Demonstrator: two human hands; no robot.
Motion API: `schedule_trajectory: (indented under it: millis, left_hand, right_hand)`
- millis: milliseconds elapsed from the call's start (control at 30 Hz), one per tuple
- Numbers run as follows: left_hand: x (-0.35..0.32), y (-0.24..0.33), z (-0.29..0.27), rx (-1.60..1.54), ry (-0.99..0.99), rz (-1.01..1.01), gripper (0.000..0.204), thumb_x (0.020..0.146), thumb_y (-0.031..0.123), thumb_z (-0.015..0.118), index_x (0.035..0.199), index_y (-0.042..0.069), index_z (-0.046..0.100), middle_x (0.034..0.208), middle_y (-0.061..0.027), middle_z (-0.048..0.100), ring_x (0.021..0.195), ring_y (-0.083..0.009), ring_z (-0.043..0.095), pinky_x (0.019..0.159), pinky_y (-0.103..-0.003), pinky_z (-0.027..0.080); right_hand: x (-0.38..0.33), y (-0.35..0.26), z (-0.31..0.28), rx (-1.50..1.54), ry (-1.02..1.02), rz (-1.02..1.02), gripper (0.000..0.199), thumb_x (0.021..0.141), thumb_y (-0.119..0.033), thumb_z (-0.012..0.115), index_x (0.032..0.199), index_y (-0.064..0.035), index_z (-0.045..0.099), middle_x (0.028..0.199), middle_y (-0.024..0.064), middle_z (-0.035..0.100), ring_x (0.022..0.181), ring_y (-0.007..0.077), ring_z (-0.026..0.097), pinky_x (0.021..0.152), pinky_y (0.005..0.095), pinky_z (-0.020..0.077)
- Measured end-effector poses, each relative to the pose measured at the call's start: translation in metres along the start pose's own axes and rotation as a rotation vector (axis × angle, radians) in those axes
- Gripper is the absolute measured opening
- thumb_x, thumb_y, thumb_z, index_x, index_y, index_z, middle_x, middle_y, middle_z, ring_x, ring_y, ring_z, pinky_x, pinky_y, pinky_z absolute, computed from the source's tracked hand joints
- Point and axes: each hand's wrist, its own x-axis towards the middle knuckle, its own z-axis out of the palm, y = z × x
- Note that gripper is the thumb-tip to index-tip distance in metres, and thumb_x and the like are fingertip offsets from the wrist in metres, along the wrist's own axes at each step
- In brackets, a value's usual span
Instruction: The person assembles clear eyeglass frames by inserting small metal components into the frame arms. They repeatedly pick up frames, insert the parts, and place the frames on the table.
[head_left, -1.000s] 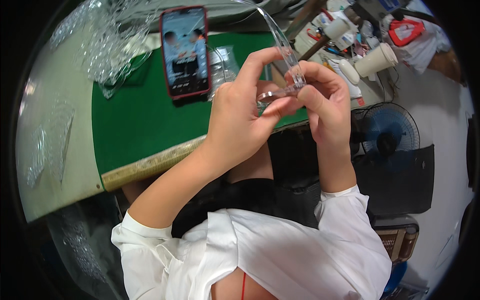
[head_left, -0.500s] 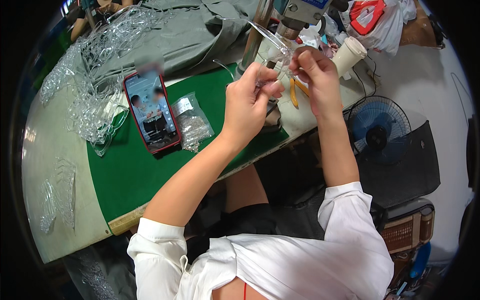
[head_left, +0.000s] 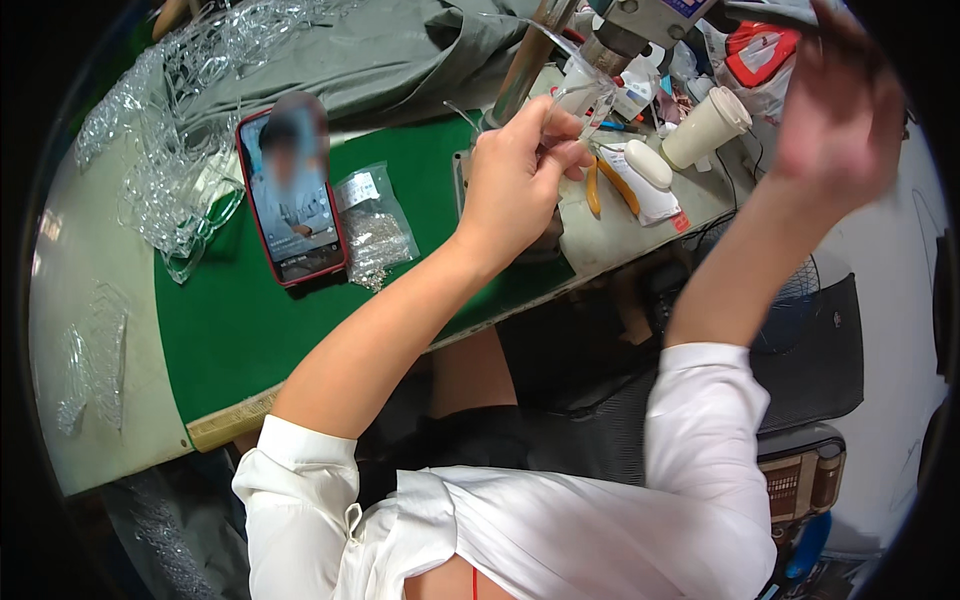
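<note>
My left hand [head_left: 520,180] is closed, thumb and fingers pinching a clear plastic eyeglass frame [head_left: 602,92] beneath the head of a bench press [head_left: 640,28]. Part of the frame is hidden behind the fingers, and a thin clear temple arm extends toward the post. At the upper right, my right hand [head_left: 840,125] is raised and smeared by motion. Its fingers curl around the dark lever [head_left: 775,14] of the press. Just right of my left hand lie orange-handled pliers [head_left: 617,185] and a white oval object [head_left: 648,163].
A green mat [head_left: 240,345] bears a red-cased phone [head_left: 290,205] and a clear bag of small metal parts [head_left: 378,235]. Clear frames pile up [head_left: 165,165] at the left. A lidded cup [head_left: 708,128] stands right of the press; a fan [head_left: 795,310] is below the table edge.
My right hand has left the eyeglass frame and swung up and right to the press lever. My left hand keeps hold of the frame near the press. The phone's picture has changed.
</note>
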Motion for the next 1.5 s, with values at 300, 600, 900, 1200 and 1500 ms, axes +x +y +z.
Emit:
schedule_trajectory:
  millis: [300,600,900,1200,1500]
  left_hand:
    - [-0.004,0.016,-0.021,0.289,-0.095,0.031,0.009,0.086,-0.002,0.056,0.094,-0.002,0.053,0.077,-0.0087,0.066,0.070,-0.0136,0.064,0.064,-0.025,0.050]
    - [-0.112,0.127,-0.145,0.197,-0.161,-0.061,0.080,0.065,-0.012,0.036,0.144,0.003,0.027,0.106,-0.0133,0.052,0.095,-0.0186,0.058,0.087,-0.035,0.054]
    - [-0.185,0.156,-0.253,1.020,0.764,0.276,0.035,0.086,-0.001,0.058,0.120,-0.006,0.049,0.121,-0.0177,0.054,0.113,-0.0264,0.054,0.100,-0.037,0.046]
    - [-0.214,0.147,-0.263,-0.238,0.231,-0.078,0.046,0.098,0.036,0.039,0.120,-0.003,0.051,0.095,-0.0143,0.059,0.092,-0.0261,0.058,0.086,-0.039,0.048]
    - [-0.186,0.152,-0.203,0.192,0.277,-0.154,0.064,0.085,0.015,0.046,0.134,-0.016,0.021,0.084,-0.0183,0.057,0.053,-0.0118,0.047,0.051,-0.018,0.041]
  right_hand:
    - [0.005,-0.010,0.029,-0.277,0.225,0.049,0.026,0.091,-0.018,0.046,0.101,0.0021,0.059,0.099,0.0197,0.059,0.103,0.0338,0.054,0.094,0.0440,0.0377]
    - [-0.192,0.043,0.135,-0.559,-0.528,0.728,0.025,0.079,-0.003,0.062,0.104,-0.0058,0.066,0.086,0.0084,0.058,0.074,0.0230,0.056,0.068,0.0343,0.0469]
    - [-0.243,0.050,0.165,-0.766,-0.740,0.471,0.022,0.077,0.000,0.063,0.097,-0.0073,0.067,0.081,0.0064,0.053,0.077,0.0242,0.053,0.066,0.0340,0.0452]
    - [-0.238,0.053,0.159,-0.582,-0.621,0.697,0.012,0.077,0.001,0.064,0.088,-0.0023,0.065,0.079,0.0082,0.058,0.074,0.0248,0.056,0.066,0.0331,0.0455]
    - [-0.242,0.053,0.167,-0.670,-0.586,0.733,0.011,0.078,0.004,0.062,0.088,-0.0009,0.065,0.081,0.0085,0.059,0.075,0.0229,0.059,0.066,0.0312,0.0467]
